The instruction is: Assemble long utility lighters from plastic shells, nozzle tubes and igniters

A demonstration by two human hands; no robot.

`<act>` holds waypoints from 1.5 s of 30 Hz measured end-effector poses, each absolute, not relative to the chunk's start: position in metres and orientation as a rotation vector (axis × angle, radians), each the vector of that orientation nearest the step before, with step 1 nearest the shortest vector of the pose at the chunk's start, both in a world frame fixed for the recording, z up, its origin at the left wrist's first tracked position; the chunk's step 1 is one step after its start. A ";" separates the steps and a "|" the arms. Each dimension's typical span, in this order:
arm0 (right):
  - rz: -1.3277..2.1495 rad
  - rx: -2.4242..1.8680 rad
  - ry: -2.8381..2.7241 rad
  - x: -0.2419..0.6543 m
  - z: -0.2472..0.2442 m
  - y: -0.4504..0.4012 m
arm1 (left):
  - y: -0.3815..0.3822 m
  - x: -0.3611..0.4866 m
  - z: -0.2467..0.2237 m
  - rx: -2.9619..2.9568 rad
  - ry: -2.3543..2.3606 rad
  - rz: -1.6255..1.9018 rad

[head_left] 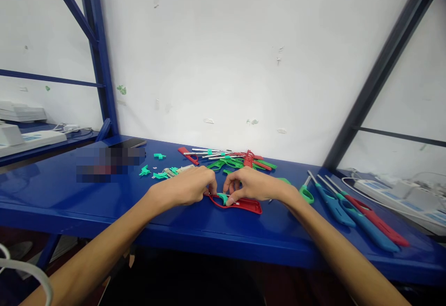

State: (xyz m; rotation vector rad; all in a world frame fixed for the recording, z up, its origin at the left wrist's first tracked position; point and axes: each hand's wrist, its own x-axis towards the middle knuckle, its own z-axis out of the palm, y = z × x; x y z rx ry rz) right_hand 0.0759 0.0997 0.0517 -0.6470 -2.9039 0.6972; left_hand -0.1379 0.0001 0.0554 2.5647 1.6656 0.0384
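A red plastic half-shell lies on the blue table in front of me, its hollow side up. My left hand has its fingers pinched at the shell's left, narrow end. My right hand pinches a small teal trigger piece between thumb and finger, at the shell's looped opening. Whether the trigger piece is seated in the shell cannot be made out. Loose teal pieces lie left of my left hand, beside some small metallic parts.
Behind my hands is a pile of metal rods, green shells and red shells. Several long lighters, blue and red, lie at the right. A dark phone rests at the back left. Blue table edge in front.
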 end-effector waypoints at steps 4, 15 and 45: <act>0.703 -0.616 -2.893 0.076 0.053 0.097 | 0.000 -0.138 0.055 2.602 1.637 0.048; 0.804 -0.649 -2.902 0.077 0.053 0.099 | 0.001 -0.139 0.053 2.626 1.606 0.107; 0.833 -0.649 -2.883 0.078 0.055 0.099 | -0.002 -0.138 0.051 2.578 1.646 0.134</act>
